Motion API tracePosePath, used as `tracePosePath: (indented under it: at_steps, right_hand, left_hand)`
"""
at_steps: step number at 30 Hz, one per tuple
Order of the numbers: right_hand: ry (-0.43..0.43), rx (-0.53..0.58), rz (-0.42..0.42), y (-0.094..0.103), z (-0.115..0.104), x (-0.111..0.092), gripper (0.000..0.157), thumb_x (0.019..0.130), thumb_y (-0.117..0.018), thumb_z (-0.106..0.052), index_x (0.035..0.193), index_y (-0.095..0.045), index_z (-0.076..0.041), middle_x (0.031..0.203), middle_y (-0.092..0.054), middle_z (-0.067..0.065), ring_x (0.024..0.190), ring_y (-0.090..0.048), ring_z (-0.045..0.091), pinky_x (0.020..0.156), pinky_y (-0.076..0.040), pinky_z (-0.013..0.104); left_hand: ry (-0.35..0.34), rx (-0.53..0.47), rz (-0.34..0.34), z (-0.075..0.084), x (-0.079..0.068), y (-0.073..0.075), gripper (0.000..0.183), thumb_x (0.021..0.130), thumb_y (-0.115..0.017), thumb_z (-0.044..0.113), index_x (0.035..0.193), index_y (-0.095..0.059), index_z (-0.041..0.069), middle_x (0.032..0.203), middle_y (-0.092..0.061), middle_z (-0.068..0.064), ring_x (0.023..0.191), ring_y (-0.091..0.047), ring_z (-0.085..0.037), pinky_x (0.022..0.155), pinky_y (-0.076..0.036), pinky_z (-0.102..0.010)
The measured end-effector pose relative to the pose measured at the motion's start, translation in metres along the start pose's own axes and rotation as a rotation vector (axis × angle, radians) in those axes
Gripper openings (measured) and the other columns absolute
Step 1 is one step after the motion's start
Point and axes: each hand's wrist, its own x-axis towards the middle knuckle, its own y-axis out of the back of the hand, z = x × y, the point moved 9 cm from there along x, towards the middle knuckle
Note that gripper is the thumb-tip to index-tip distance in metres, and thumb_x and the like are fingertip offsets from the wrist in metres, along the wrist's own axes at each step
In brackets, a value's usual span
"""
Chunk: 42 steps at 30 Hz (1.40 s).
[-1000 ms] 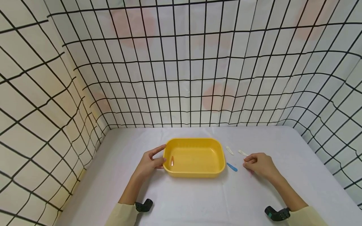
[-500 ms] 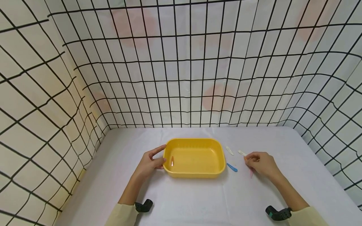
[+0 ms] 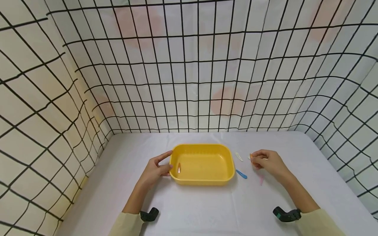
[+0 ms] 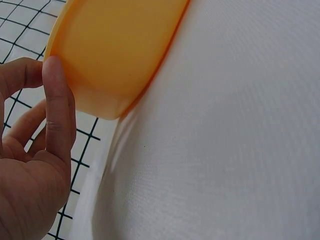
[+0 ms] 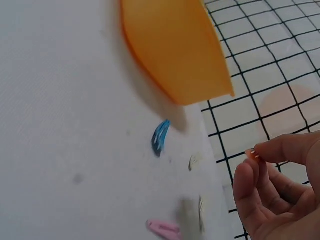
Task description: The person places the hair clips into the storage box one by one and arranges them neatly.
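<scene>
A yellow tray [image 3: 202,182] stands on the white-covered table, an orange hair clip [image 3: 179,167] lying inside near its left end. At that end my left hand [image 3: 157,167] holds the tray's rim with thumb and index finger. My right hand [image 3: 270,162] pinches another orange hair clip [image 5: 254,154] between thumb and index finger, raised above the table in the right wrist view. Around it lie a pink hair clip [image 3: 261,179], a blue hair clip [image 3: 241,174] beside the tray and a white hair clip [image 3: 239,157]. A second white hair clip [image 5: 201,214] is mostly hidden by my right hand in the head view.
A black wire grid [image 3: 198,82] over white sheeting rises behind the table and along both sides. White cloth [image 3: 203,209] covers the tabletop. Each wrist wears a black camera, such as the right one [image 3: 286,214].
My right hand has lifted the orange hair clip and moved it slightly left and away from me. The pink hair clip is now uncovered. My left hand and the tray stay in place.
</scene>
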Motion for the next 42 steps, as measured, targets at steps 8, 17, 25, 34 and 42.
tracePosePath:
  at_steps: [8, 17, 25, 34, 42]
  right_hand:
    - [0.061, 0.183, -0.079, -0.009, -0.025, 0.004, 0.048, 0.101, -0.067, -0.029, 0.131, -0.059, 0.008, 0.111, -0.069, 0.019, 0.088, -0.070, 0.017, 0.080, -0.063, 0.024]
    - [0.075, 0.264, -0.110, -0.024, -0.041, 0.008, 0.045, 0.101, -0.066, -0.025, 0.132, -0.058, 0.007, 0.108, -0.071, 0.015, 0.087, -0.071, 0.018, 0.083, -0.064, 0.028]
    - [0.099, 0.296, -0.137, -0.037, -0.059, 0.010, 0.041, 0.102, -0.065, -0.022, 0.131, -0.056, 0.006, 0.103, -0.070, 0.011, 0.085, -0.071, 0.016, 0.083, -0.064, 0.028]
    - [0.126, 0.343, -0.183, -0.060, -0.083, 0.012, 0.041, 0.100, -0.066, -0.012, 0.132, -0.054, 0.010, 0.109, -0.067, 0.026, 0.081, -0.073, 0.017, 0.081, -0.065, 0.030]
    - [0.135, 0.388, -0.220, -0.084, -0.103, 0.014, 0.044, 0.097, -0.070, -0.010, 0.131, -0.053, 0.012, 0.096, -0.070, 0.013, 0.079, -0.072, 0.019, 0.079, -0.065, 0.033]
  left_hand:
    - [0.000, -0.003, -0.003, 0.000, 0.001, 0.000, 0.063, 0.088, -0.074, 0.008, 0.147, -0.059, 0.023, 0.158, -0.048, -0.006, 0.063, -0.067, -0.019, 0.068, -0.063, -0.024]
    - [0.007, -0.003, 0.002, 0.001, 0.000, 0.000, 0.063, 0.087, -0.075, 0.008, 0.146, -0.060, 0.022, 0.159, -0.047, -0.006, 0.063, -0.067, -0.020, 0.068, -0.063, -0.024]
    - [0.008, -0.012, 0.001, 0.002, -0.001, -0.002, 0.063, 0.087, -0.073, 0.007, 0.147, -0.059, 0.021, 0.160, -0.046, -0.007, 0.063, -0.067, -0.020, 0.068, -0.063, -0.024]
    - [0.018, -0.011, -0.004, 0.001, -0.001, -0.002, 0.063, 0.087, -0.074, 0.007, 0.147, -0.059, 0.022, 0.160, -0.046, -0.006, 0.063, -0.066, -0.019, 0.068, -0.063, -0.025]
    - [0.010, -0.001, 0.011, 0.000, 0.000, -0.001, 0.063, 0.087, -0.074, 0.007, 0.146, -0.060, 0.022, 0.159, -0.047, -0.006, 0.062, -0.065, -0.019, 0.067, -0.063, -0.024]
